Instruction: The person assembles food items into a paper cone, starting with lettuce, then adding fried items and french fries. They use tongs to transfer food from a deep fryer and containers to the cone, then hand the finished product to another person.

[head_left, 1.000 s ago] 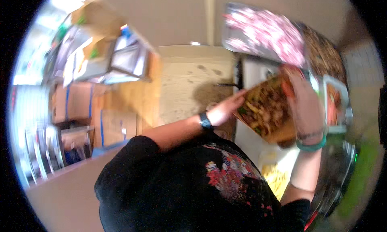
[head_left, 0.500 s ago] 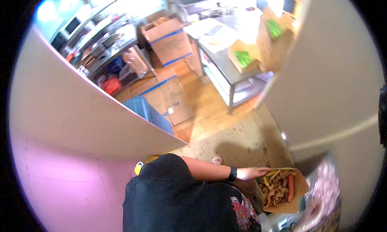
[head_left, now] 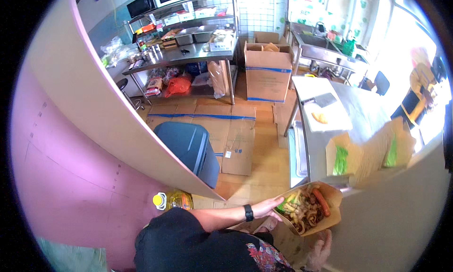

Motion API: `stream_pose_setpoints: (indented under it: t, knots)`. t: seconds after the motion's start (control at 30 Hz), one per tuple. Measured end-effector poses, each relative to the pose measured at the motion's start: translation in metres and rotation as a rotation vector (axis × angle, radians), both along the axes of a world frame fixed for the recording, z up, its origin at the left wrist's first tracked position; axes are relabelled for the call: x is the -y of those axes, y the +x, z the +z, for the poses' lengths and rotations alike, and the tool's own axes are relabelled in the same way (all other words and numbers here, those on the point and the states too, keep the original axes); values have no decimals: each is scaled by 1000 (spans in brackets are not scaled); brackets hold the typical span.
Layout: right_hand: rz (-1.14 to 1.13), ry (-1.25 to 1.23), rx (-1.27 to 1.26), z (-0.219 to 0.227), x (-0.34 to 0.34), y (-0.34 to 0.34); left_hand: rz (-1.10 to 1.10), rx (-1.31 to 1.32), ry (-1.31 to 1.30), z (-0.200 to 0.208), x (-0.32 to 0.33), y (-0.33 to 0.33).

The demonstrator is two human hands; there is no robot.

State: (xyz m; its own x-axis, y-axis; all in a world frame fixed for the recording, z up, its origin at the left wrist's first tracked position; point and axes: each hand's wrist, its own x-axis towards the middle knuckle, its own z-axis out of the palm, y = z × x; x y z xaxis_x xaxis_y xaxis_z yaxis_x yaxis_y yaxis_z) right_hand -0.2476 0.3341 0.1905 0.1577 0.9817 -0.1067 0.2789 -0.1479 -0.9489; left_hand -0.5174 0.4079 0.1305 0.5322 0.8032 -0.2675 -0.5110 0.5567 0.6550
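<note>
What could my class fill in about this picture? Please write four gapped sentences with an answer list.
The hand gripping the food box, with a black wristband at its wrist, is the ____ one.
In the picture, the sausage lies toward the box's ____ side.
The cap of the bottle by the pink wall is ____.
The leaves at the steel table's near end are ____.
Missing words: left; right; yellow; green.

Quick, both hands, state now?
Left hand: closed on the edge of the cardboard food box.
Right hand: open, fingers loosely bent near the box; whether it touches cannot be told.
</note>
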Motion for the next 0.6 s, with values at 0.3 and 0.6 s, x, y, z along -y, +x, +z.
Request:
stream_pose_setpoints:
  t: [0.3,0.6]
  knots:
    - [639,-48,-483,-65,-203,-111,513,-56,84,15,-89,-74]
    - [770,-300,-706,20,-331,-283,872,27,52,2,-166,-184]
